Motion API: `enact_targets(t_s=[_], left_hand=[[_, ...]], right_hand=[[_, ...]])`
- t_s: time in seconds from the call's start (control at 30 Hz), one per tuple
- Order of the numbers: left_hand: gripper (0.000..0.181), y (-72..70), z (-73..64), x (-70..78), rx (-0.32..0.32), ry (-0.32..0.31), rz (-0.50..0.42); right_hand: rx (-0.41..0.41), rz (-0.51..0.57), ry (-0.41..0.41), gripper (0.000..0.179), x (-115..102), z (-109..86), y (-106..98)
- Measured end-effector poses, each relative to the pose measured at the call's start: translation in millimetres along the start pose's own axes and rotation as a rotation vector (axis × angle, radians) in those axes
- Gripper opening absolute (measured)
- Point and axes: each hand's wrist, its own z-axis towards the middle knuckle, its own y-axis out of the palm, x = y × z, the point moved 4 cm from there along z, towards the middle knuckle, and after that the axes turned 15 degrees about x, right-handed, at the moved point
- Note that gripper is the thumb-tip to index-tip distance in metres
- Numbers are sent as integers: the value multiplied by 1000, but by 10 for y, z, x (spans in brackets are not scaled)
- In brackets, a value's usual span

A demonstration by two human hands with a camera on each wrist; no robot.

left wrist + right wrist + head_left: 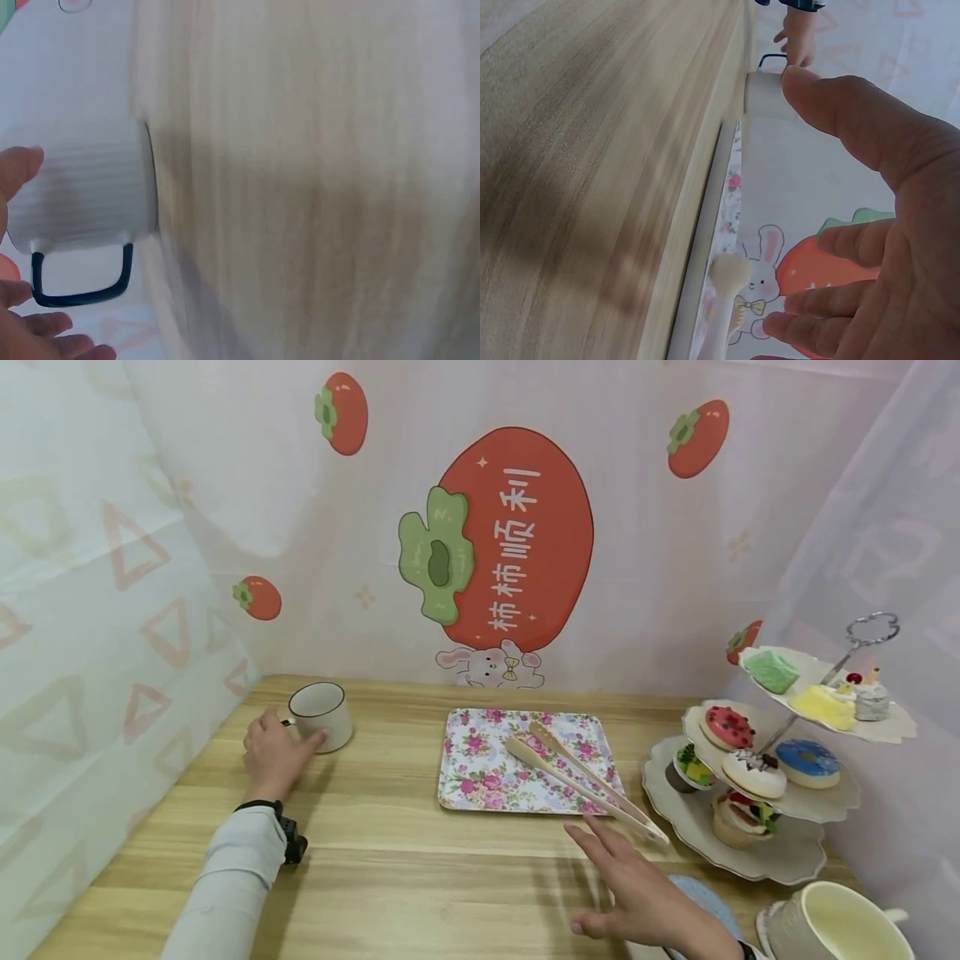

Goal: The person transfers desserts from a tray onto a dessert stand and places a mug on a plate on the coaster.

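At the back left of the table stands a white ribbed mug with a dark rim and a dark handle. My left hand is beside it, thumb over the mug's side and fingers extended around the handle without gripping it. Whether the thumb touches the mug I cannot tell. My right hand hovers above the table with its fingers spread, holding nothing. Closest to it are light wooden tongs, lying across a flowered tray with their joined end over the tray's front right corner.
A three-tier stand at the right bears doughnuts, tarts and small cakes. In front of it is a cream cup on a coaster. A blue-grey round item is partly hidden by my right arm. Printed cloth walls surround the table.
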Motion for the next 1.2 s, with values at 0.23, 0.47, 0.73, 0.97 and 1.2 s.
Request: enact_targets(t_s=[0.23,0.47,0.73,0.97,1.2], left_hand=[[78,31,71,-82,-56,-29,-67],[54,43,104,-129,-72,3,-130],[36,25,92,-149,-78,-56,-136],[33,18,88,-157,-174,-142,-142],[36,14,77,-134,-334,-272,-249]], right_hand=[[-1,-14,13,96,5,-23,-1],[-4,-12,27,96,13,-41,-1],[-19,8,31,93,13,-53,13],[-22,15,34,92,17,-57,19],[-32,8,33,93,15,-54,29]])
